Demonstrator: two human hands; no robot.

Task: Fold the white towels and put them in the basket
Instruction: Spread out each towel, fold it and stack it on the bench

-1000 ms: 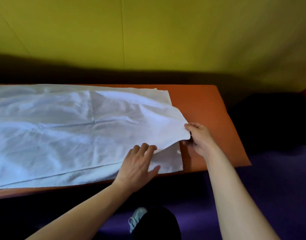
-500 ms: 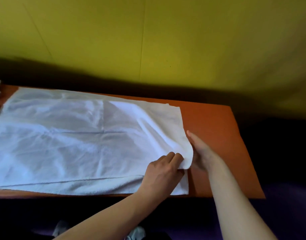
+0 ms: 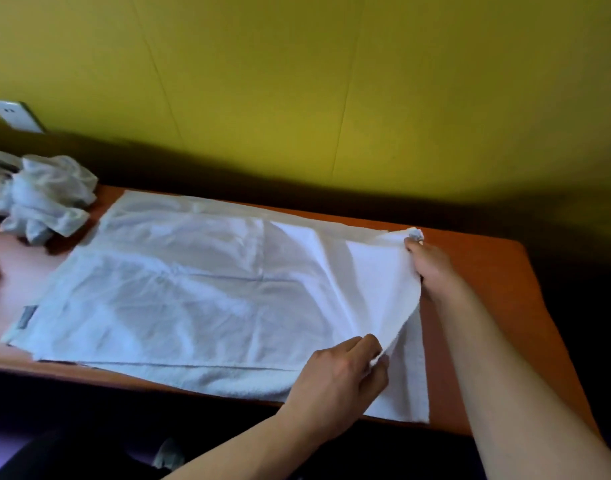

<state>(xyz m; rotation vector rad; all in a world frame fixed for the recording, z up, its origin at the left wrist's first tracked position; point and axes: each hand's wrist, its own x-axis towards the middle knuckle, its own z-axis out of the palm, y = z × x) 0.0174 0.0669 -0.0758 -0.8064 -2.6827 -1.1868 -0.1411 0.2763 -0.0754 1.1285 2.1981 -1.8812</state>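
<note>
Since the earlier frame, the right hand [image 3: 432,268] has travelled from the near right edge of the white towel [image 3: 193,289] to its far right corner, and a crumpled pile of towels [image 3: 40,199] has come into view at far left.

Nearest, the left hand [image 3: 345,375] pinches the upper layer's near right corner, fingers curled round the fabric, lifting it off the layer below. That lower layer lies flat at the near edge of the orange table [image 3: 487,306].

Farther back, the right hand grips the bunched far right corner, fingers closed on it. The towel spreads leftward across the table, a grey label [image 3: 26,316] at its near left corner.

Behind the table stands a yellow wall [image 3: 297,81] with a white socket plate [image 3: 14,116] at left.
</note>
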